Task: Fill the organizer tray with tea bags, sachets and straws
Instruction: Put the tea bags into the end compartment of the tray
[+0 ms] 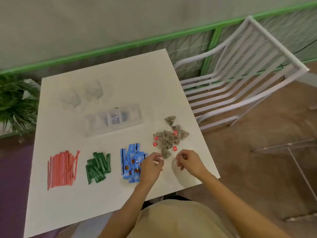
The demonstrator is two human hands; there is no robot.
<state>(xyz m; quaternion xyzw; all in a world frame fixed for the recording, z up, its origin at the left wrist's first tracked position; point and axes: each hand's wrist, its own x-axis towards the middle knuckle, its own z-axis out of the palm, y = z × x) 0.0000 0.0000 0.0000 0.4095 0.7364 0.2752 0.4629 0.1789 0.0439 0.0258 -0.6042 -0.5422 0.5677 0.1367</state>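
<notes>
A clear organizer tray (91, 133) with several compartments lies mid-table; bluish shapes show in its middle compartments, too blurred to name. A pile of pyramid tea bags (169, 136) with red tags lies to its right. Along the front lie red straws (62, 169), green sachets (98, 167) and blue sachets (131, 163). My left hand (151, 166) hovers over the right edge of the blue sachets, fingers loosely curled. My right hand (188, 160) hovers just right of the nearest tea bag (166, 154). I see nothing held in either hand.
Two clear glass cups (82, 95) stand at the back left of the white table (120, 78). A white slatted chair (240, 83) stands to the right, a green plant (15, 103) to the left. A clear acrylic stool (295, 162) is at far right.
</notes>
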